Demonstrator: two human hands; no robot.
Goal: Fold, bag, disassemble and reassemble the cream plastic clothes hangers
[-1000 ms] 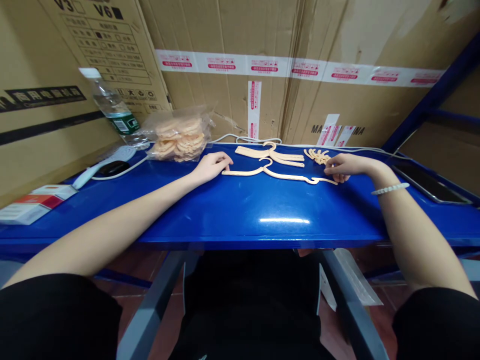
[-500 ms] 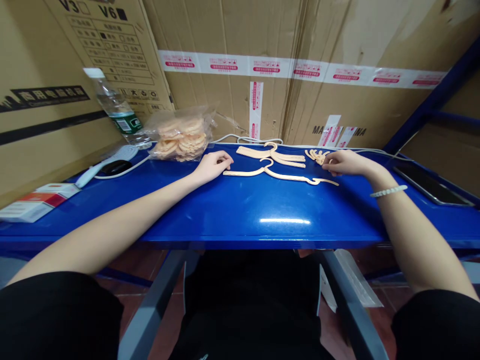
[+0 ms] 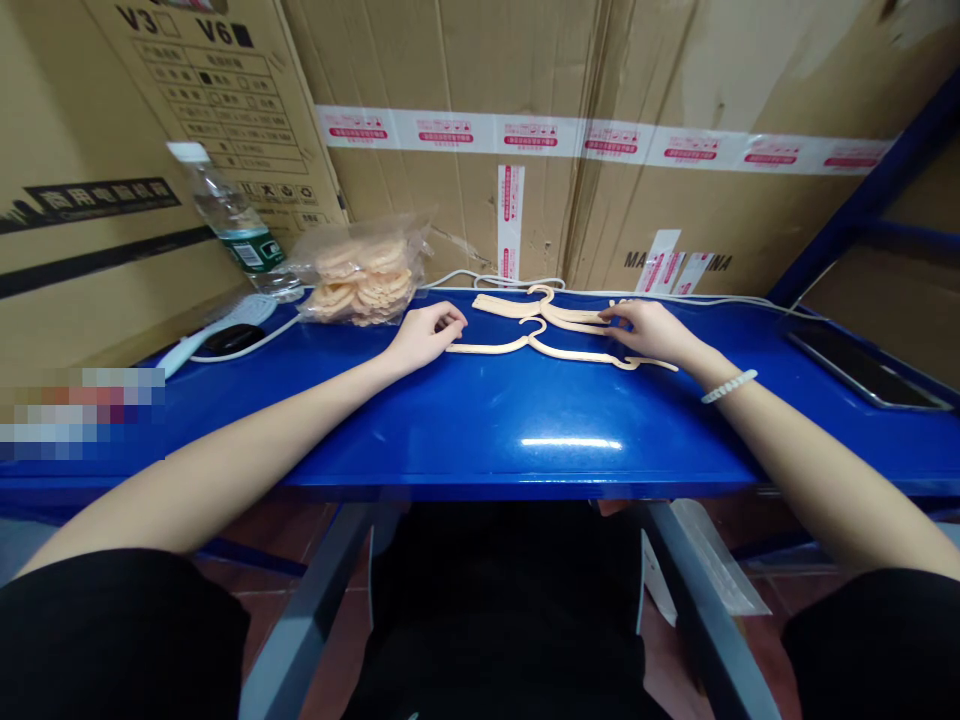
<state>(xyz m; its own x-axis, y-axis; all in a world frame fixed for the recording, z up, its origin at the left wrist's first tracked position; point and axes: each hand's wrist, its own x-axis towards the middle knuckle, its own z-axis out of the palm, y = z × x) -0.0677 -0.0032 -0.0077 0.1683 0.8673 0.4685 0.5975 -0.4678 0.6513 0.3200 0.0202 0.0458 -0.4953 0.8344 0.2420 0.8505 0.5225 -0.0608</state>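
A single cream clothes hanger [image 3: 495, 347] lies on the blue table, with a small S-shaped hook piece [image 3: 652, 364] at its right end. Behind it is a stack of similar hangers [image 3: 510, 305], their arms overlapping. My left hand [image 3: 426, 335] rests by the single hanger's left end, fingers curled in, and nothing shows in them. At the right ends of the stacked hangers is my right hand [image 3: 651, 332], its fingers bent around that spot. Whatever its fingertips grip is hidden. Behind it, small loose hook pieces [image 3: 616, 302] are mostly covered.
A clear bag of cream hangers [image 3: 364, 275] stands at the back left, beside a water bottle [image 3: 251, 245]. A brush-like white object [image 3: 217, 325], a black mouse [image 3: 234, 340] and a cable [image 3: 281, 328] lie left. A phone [image 3: 862, 370] lies right. Cardboard boxes [image 3: 450, 60] wall the back.
My right hand has moved left from the loose hook pieces to the right ends of the stacked hangers. My left hand and the single hanger look unmoved.
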